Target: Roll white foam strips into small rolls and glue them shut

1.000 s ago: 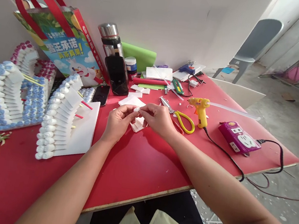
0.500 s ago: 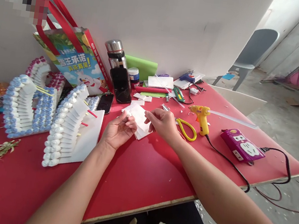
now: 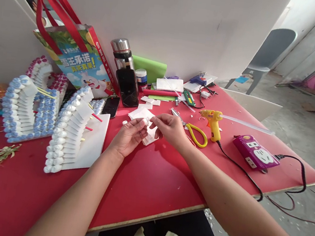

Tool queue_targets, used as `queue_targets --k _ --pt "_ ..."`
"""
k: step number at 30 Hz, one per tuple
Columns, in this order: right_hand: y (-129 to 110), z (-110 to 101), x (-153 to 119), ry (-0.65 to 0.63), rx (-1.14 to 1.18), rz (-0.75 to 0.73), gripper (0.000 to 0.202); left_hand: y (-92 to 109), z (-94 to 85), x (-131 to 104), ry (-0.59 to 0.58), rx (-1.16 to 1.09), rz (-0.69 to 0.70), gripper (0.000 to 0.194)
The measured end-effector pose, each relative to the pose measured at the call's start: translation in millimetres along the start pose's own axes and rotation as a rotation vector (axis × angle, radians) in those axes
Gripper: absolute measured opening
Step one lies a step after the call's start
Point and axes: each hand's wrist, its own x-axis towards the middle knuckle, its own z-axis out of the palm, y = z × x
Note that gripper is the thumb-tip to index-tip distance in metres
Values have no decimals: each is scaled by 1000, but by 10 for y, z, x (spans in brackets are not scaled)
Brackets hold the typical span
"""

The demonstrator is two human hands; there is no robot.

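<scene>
A: Starting at the left, what sits on the red bench [image 3: 142, 182]?

B: Two stepped white models [image 3: 70, 129] edged with rows of small caps, the farther one partly hidden behind the nearer. Behind them a printed bag [image 3: 75, 55] with red handles, its top cut off by the picture's edge.

A: And the hands?

B: The left hand [image 3: 128, 137] is curled narrow, thumb and fingertips pinching a small white piece [image 3: 146, 120]. The right hand [image 3: 170, 129] meets it, fingertips closed on the same piece. What the piece is, I cannot tell; the fingers cover most of it.

A: Beneath them?

B: White foam scraps [image 3: 143, 113], partly hidden by both hands.

A: Further right?

B: Yellow-handled scissors [image 3: 195, 133], blades tucked behind the right hand, then a yellow glue gun [image 3: 214, 122] standing upright, and a purple power strip [image 3: 255, 153] whose cord runs off the bench edge.
</scene>
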Motion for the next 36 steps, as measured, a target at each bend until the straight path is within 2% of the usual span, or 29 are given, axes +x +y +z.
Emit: queue_targets --k 4,8,10,16,25,29,34,36 --pt "-25 -10 29 -38 186 150 37 -8 49 -53 -14 252 235 25" --pt "-55 -18 36 -169 378 351 43 -8 87 -123 16 660 483 21" --pt "-53 -30 34 -212 451 404 45 -2 100 -147 20 781 574 19" --pt "-12 -51 27 -253 466 351 43 16 119 -154 -8 851 681 15" --pt "-39 22 2 -144 381 277 45 -8 100 -154 -51 1014 787 8" --pt "3 47 1 -106 308 234 45 -43 82 -127 -47 972 727 12" --pt "41 57 28 -92 333 211 52 -105 39 -42 15 569 436 28" --pt "21 36 44 -29 318 166 55 -111 26 -19 26 451 353 31"
